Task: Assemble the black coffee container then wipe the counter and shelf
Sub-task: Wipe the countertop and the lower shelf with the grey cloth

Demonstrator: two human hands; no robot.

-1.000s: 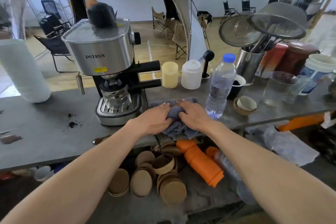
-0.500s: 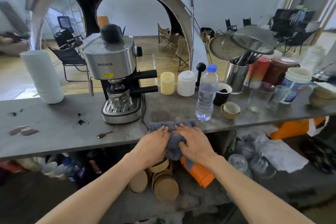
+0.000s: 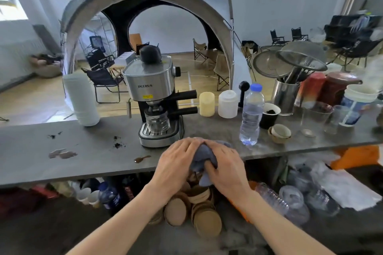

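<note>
counter point(image 3: 87, 161): long grey slab running left to right, front edge near me. Dirty on left: coffee grounds point(image 3: 117, 144), a brown drip point(image 3: 142, 159), pale smears point(image 3: 62, 153).
shelf point(image 3: 342, 227): below counter, near me. Cluttered w/ brown lids point(image 3: 176, 211), empty plastic bottles, white cloth on right. Not wiped yet by the look of it.
espresso machine point(image 3: 154, 97): mid counter, just far-left of my hands. Glass carafe sits on its drip tray.
water bottle point(image 3: 251, 114): right of machine, near my R hand, apart from it. Light, tippy; keep elbow clear.
black coffee container point(image 3: 269, 117): I take it to be the small black cup w/ grounds, right of bottle. Can't tell if assembled.
cloth point(image 3: 204, 158): grey rag, bunched at counter front edge, tail hanging over toward shelf. Soft, limp, light, no fixed shape. Prob damp, can't confirm.
L hand point(image 3: 176, 168): clenched on left side of cloth, knuckles up.
R hand point(image 3: 226, 168): clenched on right side, fingers dug into the folds.
grip advice: wad it into palm so no tail drags, press flat w/ one hand to wipe.
step (guess): wringing/bunching cloth before wiping; grounds on left look like the first target.
</note>
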